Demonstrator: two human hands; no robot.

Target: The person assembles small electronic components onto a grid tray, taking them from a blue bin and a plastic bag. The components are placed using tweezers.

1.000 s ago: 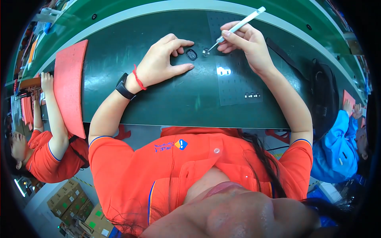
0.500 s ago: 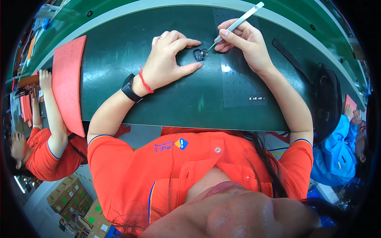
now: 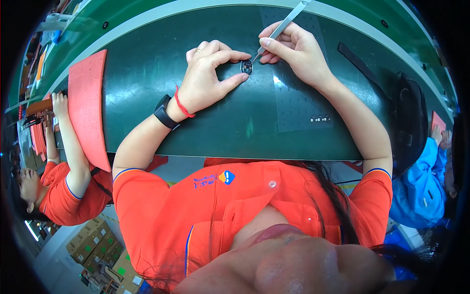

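Note:
My left hand point(image 3: 211, 73) pinches a small round black part point(image 3: 246, 67) by its edge, between thumb and index finger, at the far middle of the bench. Tiny pale and brownish pieces show inside the part, too small to name. Silver tweezers point(image 3: 288, 20) are held pen-like in my right hand point(image 3: 301, 54), slanting down to the left. Their tips are beside the part's upper right edge; whether anything is between them cannot be made out. Below my right hand lies a clear sheet point(image 3: 293, 110) with rows of small marks and several tiny pale pieces point(image 3: 321, 119) near its lower edge.
A pink foam sheet point(image 3: 87, 108) covers the left end of the green bench point(image 3: 210, 137). On the right lie a black strap point(image 3: 360, 66) and a black pouch point(image 3: 410, 122). One co-worker's arm point(image 3: 73, 142) is at the left, another's blue sleeve point(image 3: 421, 191) at the right.
The tweezer tips have moved from over the round part to its upper right edge. My left thumb and index finger have closed in on the part. The view has shifted slightly.

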